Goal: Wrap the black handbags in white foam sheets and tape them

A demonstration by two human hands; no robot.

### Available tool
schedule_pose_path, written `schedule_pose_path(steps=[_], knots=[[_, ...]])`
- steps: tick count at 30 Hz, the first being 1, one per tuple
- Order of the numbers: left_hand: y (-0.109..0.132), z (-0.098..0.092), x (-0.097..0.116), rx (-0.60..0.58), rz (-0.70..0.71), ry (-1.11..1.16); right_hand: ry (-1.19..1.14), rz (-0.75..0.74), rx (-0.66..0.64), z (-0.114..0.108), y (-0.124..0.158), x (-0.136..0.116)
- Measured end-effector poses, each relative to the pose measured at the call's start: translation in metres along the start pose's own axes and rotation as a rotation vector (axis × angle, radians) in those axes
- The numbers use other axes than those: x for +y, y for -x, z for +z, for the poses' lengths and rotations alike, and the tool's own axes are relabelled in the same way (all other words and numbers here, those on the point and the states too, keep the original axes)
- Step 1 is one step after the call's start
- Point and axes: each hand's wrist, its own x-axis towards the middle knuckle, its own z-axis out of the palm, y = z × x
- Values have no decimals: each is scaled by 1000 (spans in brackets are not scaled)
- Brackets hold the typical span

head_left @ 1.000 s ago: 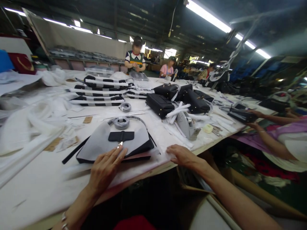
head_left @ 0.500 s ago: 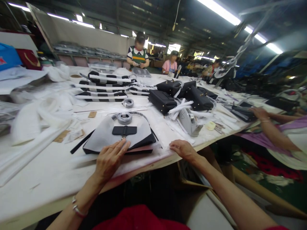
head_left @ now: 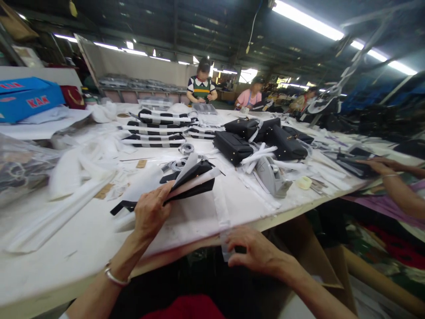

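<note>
My left hand (head_left: pixel 153 210) is closed on the near edge of a black handbag (head_left: pixel 195 188), which is tilted up off the table. Pale wrapping sheet covers part of the bag, and white sheets stick out of its right side. A wrapped strap coil (head_left: pixel 178 165) lies at the bag's far side, partly hidden. My right hand (head_left: pixel 254 250) is in front of the table edge with thumb and fingers apart. Beside its fingertips a translucent strip (head_left: pixel 223 212) runs over the table and hangs off the edge; whether they touch it I cannot tell.
Several black handbags (head_left: pixel 232 147) are heaped behind, near a grey iron-like tool (head_left: pixel 269 175). Black-and-white wrapped pieces (head_left: pixel 156 141) are stacked at centre left. White foam sheets (head_left: pixel 66 212) cover the left. At right, a co-worker's hands (head_left: pixel 381 167) rest on dark material.
My left hand has raised the bag's near edge, where before it lay on the flat bag. My right hand has come off the tabletop, toward me, and its fingers have spread.
</note>
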Motion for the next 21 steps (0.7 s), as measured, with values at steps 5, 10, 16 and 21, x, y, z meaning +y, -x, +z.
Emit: schedule_pose_path(steps=[5,10,16,21], knots=[[-12,-1,1,4,-63,4,-13,79,258,-6,-42,23],[-22,6,32,-1,12,17,203,214,112,17,-89,42],[-3,42,72,-106,266,49,317,141,99,50,-54,24],[2,53,78,-122,298,41,292,20,166,61,-16,21]])
